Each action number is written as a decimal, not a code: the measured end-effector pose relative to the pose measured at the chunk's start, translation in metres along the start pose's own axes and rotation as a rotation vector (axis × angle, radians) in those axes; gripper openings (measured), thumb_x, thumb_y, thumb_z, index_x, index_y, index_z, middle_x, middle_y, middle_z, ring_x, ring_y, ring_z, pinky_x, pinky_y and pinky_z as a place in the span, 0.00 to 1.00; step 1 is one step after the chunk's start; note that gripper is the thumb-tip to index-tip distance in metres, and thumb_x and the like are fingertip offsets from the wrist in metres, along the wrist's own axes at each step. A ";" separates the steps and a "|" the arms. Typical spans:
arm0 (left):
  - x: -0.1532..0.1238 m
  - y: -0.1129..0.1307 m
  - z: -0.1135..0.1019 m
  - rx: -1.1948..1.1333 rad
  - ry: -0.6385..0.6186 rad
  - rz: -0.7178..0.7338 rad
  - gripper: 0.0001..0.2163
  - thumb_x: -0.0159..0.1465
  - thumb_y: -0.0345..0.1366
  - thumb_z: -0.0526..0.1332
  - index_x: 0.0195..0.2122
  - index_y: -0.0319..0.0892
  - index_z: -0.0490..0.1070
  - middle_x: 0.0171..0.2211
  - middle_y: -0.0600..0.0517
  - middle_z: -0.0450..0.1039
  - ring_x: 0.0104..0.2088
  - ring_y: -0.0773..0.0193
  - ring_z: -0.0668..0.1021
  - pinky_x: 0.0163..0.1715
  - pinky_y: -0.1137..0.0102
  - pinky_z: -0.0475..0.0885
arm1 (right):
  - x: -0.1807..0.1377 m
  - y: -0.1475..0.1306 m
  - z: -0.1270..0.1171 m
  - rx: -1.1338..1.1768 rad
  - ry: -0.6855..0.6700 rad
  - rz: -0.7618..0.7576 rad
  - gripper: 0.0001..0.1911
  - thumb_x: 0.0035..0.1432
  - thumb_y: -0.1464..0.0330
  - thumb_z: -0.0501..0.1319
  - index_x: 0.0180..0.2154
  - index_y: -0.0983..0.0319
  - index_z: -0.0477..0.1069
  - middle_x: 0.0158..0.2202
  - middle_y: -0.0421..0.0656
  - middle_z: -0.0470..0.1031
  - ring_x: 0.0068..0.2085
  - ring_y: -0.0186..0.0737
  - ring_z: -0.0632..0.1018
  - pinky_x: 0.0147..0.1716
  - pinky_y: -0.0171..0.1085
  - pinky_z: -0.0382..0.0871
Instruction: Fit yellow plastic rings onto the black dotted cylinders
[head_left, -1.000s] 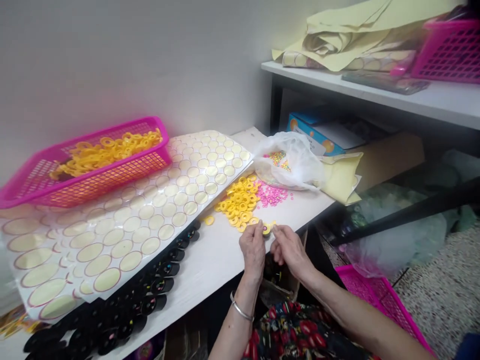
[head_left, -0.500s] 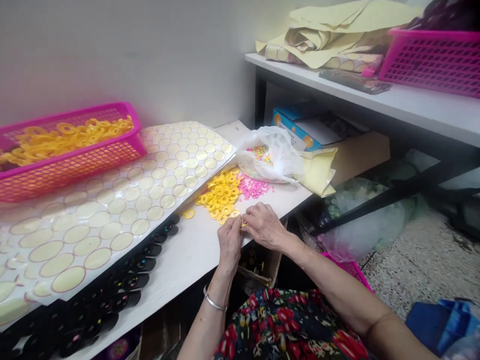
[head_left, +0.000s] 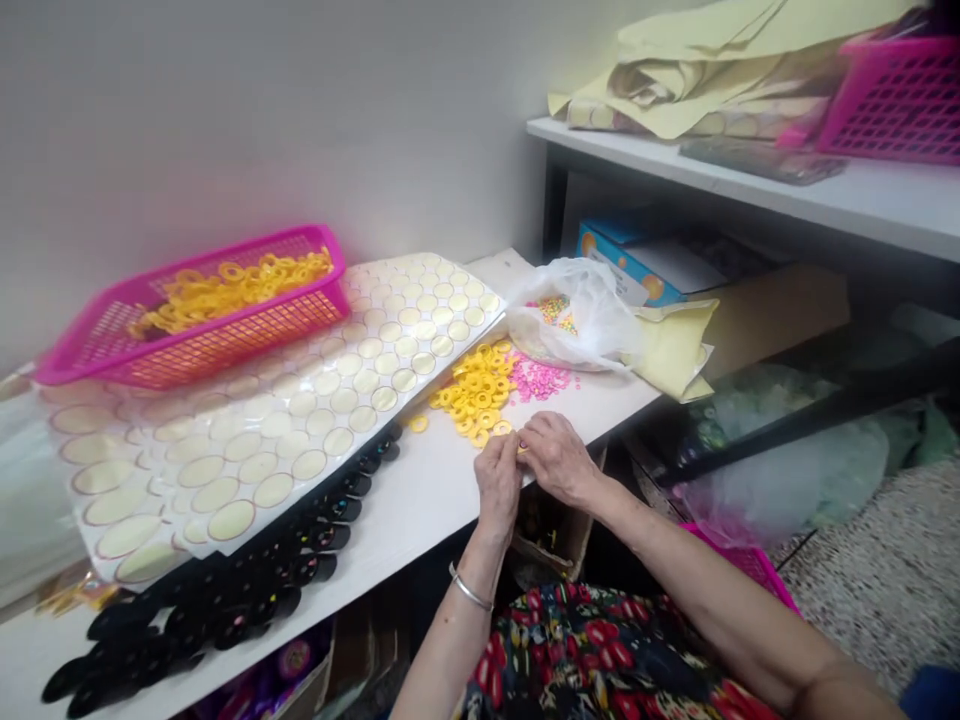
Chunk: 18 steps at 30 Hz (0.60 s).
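My left hand (head_left: 499,482) and my right hand (head_left: 553,458) are pressed together at the front edge of the white table (head_left: 420,500), fingers pinched on a small yellow ring that is almost hidden between them. Just beyond them lies a heap of yellow rings (head_left: 476,393), with a patch of small pink beads (head_left: 541,379) to its right. One loose yellow ring (head_left: 418,423) lies to the left of the heap.
A sheet of round stickers (head_left: 277,410) covers the table's middle, with black parts (head_left: 247,590) along its near edge. A pink basket of yellow rings (head_left: 202,305) stands at the back left. A plastic bag of coloured beads (head_left: 577,315) and a shelf (head_left: 750,180) are at right.
The view swung left and back right. My hands closed together on the small ring and stayed at the table edge by the yellow heap.
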<state>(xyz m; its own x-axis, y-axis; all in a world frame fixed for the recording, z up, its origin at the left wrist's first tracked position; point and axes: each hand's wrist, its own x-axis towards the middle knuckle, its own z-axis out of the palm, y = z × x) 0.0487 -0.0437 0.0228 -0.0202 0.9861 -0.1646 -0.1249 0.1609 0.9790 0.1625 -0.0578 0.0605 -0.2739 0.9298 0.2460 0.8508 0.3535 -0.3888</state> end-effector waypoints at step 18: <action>-0.027 0.015 -0.003 0.135 -0.176 0.234 0.13 0.45 0.33 0.68 0.33 0.40 0.73 0.30 0.54 0.68 0.33 0.66 0.70 0.35 0.71 0.66 | -0.039 -0.002 -0.001 1.345 0.378 0.482 0.14 0.54 0.61 0.58 0.41 0.60 0.70 0.42 0.45 0.71 0.35 0.36 0.72 0.36 0.39 0.67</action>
<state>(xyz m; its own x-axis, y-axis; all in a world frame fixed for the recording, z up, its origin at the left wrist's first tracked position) 0.0440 -0.0685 0.0416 0.1403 0.9870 0.0782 -0.0043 -0.0784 0.9969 0.1719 -0.0944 0.0524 0.2184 0.9758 -0.0134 -0.2799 0.0494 -0.9588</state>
